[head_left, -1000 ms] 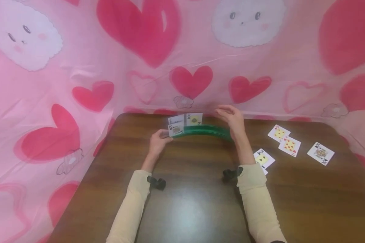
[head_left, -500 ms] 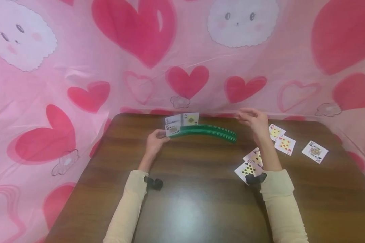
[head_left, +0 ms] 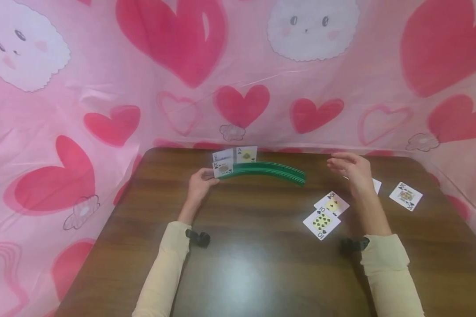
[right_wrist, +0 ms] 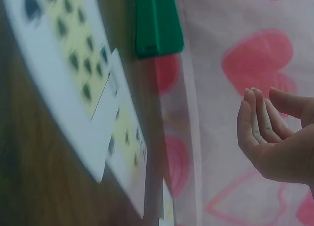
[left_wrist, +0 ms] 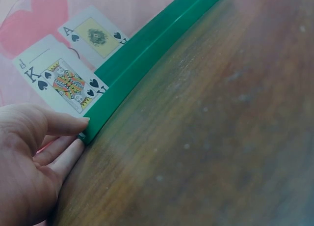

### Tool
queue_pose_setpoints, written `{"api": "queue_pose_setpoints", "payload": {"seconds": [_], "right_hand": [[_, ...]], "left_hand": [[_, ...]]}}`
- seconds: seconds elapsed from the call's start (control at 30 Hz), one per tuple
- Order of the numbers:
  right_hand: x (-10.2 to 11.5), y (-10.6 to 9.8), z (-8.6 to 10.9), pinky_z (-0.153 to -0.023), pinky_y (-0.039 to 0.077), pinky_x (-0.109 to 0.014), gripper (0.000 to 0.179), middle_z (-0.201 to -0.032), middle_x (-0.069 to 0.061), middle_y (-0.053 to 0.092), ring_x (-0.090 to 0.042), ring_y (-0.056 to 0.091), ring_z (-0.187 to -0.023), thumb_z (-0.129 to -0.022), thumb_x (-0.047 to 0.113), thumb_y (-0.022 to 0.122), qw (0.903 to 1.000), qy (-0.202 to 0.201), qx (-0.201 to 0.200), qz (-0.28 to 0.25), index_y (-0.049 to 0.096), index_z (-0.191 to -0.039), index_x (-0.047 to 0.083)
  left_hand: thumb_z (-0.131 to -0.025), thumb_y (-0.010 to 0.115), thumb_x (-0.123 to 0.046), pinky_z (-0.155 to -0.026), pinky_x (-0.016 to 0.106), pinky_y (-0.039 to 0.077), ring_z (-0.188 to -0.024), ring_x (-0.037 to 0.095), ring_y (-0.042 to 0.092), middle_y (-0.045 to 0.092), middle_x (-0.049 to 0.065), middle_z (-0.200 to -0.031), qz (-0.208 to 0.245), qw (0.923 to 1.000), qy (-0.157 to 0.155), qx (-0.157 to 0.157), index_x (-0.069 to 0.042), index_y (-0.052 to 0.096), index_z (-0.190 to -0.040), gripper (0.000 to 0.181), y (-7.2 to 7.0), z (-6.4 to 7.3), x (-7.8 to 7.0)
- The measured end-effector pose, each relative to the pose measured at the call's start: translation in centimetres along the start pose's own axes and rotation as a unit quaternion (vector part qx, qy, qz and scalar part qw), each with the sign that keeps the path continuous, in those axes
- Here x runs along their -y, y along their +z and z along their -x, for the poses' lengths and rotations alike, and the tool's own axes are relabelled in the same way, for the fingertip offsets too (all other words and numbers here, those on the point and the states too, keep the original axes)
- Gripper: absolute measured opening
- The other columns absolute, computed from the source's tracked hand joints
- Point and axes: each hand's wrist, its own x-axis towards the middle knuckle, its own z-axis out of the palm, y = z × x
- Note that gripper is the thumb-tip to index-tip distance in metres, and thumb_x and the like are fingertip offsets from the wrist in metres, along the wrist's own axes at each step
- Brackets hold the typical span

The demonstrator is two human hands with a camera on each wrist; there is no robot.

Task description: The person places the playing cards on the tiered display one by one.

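Right hand (head_left: 357,174) has shifted right, away from the curved green plastic card holder (head_left: 271,171). Left hand (head_left: 198,185) pinches holder's left end; white king of spades (left_wrist: 61,78) and white ace of spades (head_left: 247,155) stand in it. White ten of spades (head_left: 321,223) overlaps another white card (head_left: 332,202) on brown wood-grain table (head_left: 262,211). Right hand empty, fingers loosely bent, in front of mostly hidden white cards (head_left: 377,186); white king card (head_left: 406,196) lies rightmost.

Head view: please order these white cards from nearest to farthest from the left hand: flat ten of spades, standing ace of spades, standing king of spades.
1. White standing king of spades: beside the left hand, in the curved green holder.
2. White standing ace of spades: same holder, farther right.
3. White flat ten of spades: brown table, right side.
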Motion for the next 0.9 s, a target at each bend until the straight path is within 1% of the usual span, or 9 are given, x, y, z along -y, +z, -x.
{"api": "queue_pose_setpoints", "payload": {"seconds": [0.1, 0.23, 0.4, 0.5, 0.6, 0.8, 0.9], "right_hand": [[-0.4, -1.0, 0.3, -0.075, 0.051, -0.03, 0.019, -0.086, -0.009, 0.069, -0.02, 0.067, -0.079, -0.085, 0.005, 0.063, 0.9999, 0.006, -0.001, -0.016, 0.063, -0.103, -0.003], [-0.8, -2.3, 0.7, -0.074, 0.051, -0.03, 0.012, -0.085, -0.008, 0.069, -0.02, 0.067, -0.079, -0.086, 0.004, 0.063, 0.9997, 0.013, 0.0, -0.023, 0.065, -0.097, 0.001], [-1.2, -3.3, 1.3, -0.072, 0.052, -0.029, 0.014, -0.085, -0.007, 0.069, -0.019, 0.067, -0.078, -0.087, 0.003, 0.061, 0.9993, 0.027, 0.0, -0.027, 0.064, -0.099, -0.001], [-1.4, -3.8, 1.6, -0.07, 0.052, -0.028, 0.013, -0.085, -0.007, 0.069, -0.018, 0.067, -0.077, -0.086, 0.003, 0.061, 0.9988, 0.037, 0.0, -0.031, 0.064, -0.098, 0.0], [-1.5, -4.3, 1.8, -0.07, 0.052, -0.028, 0.01, -0.085, -0.008, 0.069, -0.018, 0.067, -0.078, -0.086, 0.003, 0.061, 0.998, 0.049, 0.009, -0.04, 0.065, -0.096, 0.004], [-1.8, -5.3, 2.2, -0.071, 0.051, -0.028, 0.009, -0.086, -0.008, 0.069, -0.019, 0.067, -0.079, -0.087, 0.003, 0.06, 0.9972, 0.063, 0.033, -0.022, 0.065, -0.095, 0.006], [-2.1, -5.8, 2.4, -0.072, 0.051, -0.029, 0.01, -0.089, -0.009, 0.069, -0.019, 0.067, -0.082, -0.089, 0.003, 0.058, 0.9963, 0.07, 0.046, -0.02, 0.065, -0.095, 0.006]], "left_hand": [[-0.077, 0.072, -0.006, -0.084, 0.038, 0.047, -0.096, 0.022, 0.061, 0.064, 0.01, -0.102, 0.0, 1.0, 0.003, 0.002, -0.006, 0.064, -0.101, 0.025, 0.0, 0.0, 0.0], [-0.078, 0.072, -0.006, -0.083, 0.039, 0.047, -0.095, 0.022, 0.061, 0.064, 0.01, -0.103, -0.004, 1.0, 0.005, 0.002, -0.006, 0.063, -0.101, 0.025, -0.1, 0.1, -0.1], [-0.078, 0.072, -0.008, -0.084, 0.039, 0.046, -0.096, 0.021, 0.06, 0.064, 0.008, -0.103, -0.006, 1.0, 0.004, 0.003, -0.007, 0.063, -0.102, 0.025, -0.1, 0.2, -0.1], [-0.078, 0.072, -0.008, -0.085, 0.04, 0.046, -0.097, 0.022, 0.06, 0.064, 0.009, -0.104, -0.008, 0.9999, 0.002, 0.005, -0.007, 0.063, -0.102, 0.026, -0.2, 0.2, 0.0], [-0.078, 0.072, -0.009, -0.085, 0.039, 0.046, -0.097, 0.021, 0.06, 0.064, 0.008, -0.104, -0.014, 0.9999, 0.001, 0.003, -0.008, 0.063, -0.103, 0.026, -0.2, 0.2, 0.0], [-0.079, 0.072, -0.011, -0.085, 0.039, 0.046, -0.096, 0.019, 0.06, 0.064, 0.005, -0.103, -0.025, 0.9997, -0.003, 0.001, -0.011, 0.063, -0.101, 0.024, -0.1, 0.2, 0.0], [-0.079, 0.072, -0.011, -0.085, 0.04, 0.046, -0.096, 0.02, 0.06, 0.064, 0.006, -0.104, -0.023, 0.9997, 0.001, 0.002, -0.011, 0.063, -0.102, 0.025, -0.1, 0.2, -0.1]]}}
